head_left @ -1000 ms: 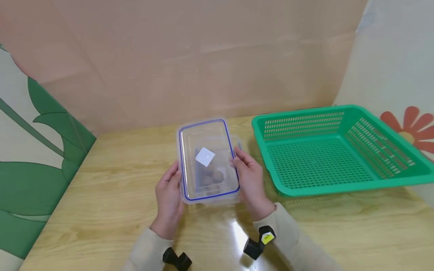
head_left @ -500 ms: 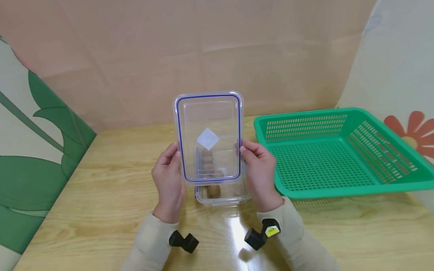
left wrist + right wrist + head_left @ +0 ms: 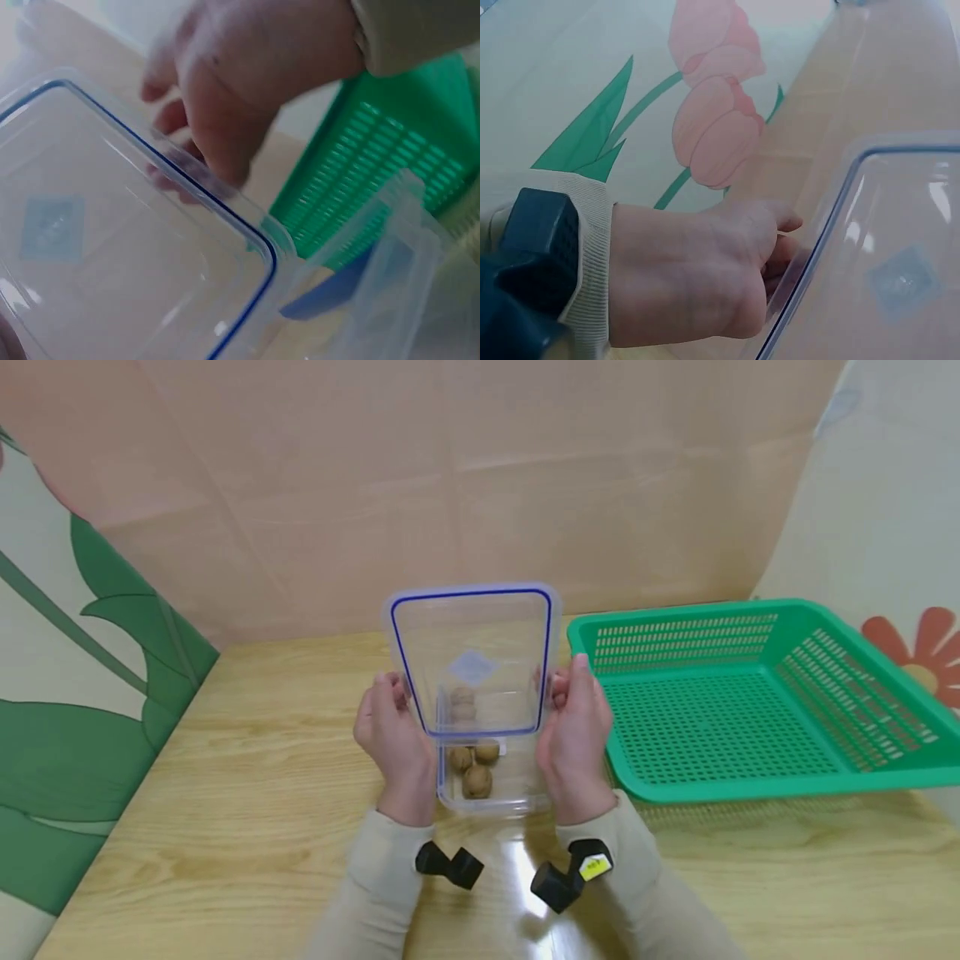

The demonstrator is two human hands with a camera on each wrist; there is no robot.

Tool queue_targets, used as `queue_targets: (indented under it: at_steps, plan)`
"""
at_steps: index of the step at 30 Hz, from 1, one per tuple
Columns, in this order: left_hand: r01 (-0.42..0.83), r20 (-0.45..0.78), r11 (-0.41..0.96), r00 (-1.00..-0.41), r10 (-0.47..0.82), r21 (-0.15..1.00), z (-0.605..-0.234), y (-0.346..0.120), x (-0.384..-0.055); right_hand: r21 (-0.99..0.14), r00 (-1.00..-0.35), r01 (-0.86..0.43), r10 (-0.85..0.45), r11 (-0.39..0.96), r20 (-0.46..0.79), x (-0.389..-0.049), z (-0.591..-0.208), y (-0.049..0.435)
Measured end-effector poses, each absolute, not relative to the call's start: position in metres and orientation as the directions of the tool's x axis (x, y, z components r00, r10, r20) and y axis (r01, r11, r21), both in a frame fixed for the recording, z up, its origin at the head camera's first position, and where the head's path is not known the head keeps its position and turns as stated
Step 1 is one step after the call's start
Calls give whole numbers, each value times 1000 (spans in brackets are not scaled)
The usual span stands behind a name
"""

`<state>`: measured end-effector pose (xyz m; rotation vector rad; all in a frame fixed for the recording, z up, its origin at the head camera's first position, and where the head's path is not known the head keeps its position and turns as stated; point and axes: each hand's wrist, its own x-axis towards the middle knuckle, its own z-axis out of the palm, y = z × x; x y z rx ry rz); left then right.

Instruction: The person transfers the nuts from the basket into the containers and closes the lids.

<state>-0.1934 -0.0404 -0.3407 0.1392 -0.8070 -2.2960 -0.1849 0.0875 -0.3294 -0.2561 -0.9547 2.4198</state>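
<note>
A clear plastic lid [image 3: 495,627] with a blue sealing ring and a pale diamond-shaped sticker is held tilted up over a clear food container [image 3: 517,785]. My left hand [image 3: 401,760] grips the lid's left side, fingers curled at its edge. On the opposite side my right hand [image 3: 576,747] grips it, with fingertips showing through the clear rim in the left wrist view. Several brown walnuts [image 3: 477,782] lie in the container's left part; some show only through the lid. Both hands are raised above the container, whose far part lies behind the lid.
A green plastic basket [image 3: 705,718] with slotted walls stands on the wooden table [image 3: 300,793], close to my right hand. A pinkish-brown sheet [image 3: 480,485] hangs behind the table.
The lid has been lifted up off the container and tilted so that its face slants, uncovering the near walnuts. Both hands rose with it, and the wrists have turned.
</note>
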Motion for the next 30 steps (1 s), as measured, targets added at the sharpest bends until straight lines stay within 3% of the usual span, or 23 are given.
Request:
queue_targets:
  at_steps: [5, 17, 22, 30]
  plan:
    - [545, 36, -583, -748, -663, 602, -336, -38, -196, -683, -812, -435, 584, -587, 15, -188, -331, 85]
    - [618, 131, -510, -703, -699, 599, -338, -45, -198, -692, -831, -398, 556, -602, -5, -188, -330, 85]
    - [585, 124, -523, -732, -670, 620, -339, -47, -195, -680, -859, -358, 512, -640, -30, -186, -331, 86]
    - [494, 145, -598, -833, -534, 631, -334, -48, -184, -620, -878, -361, 478, -697, -26, -181, -329, 89]
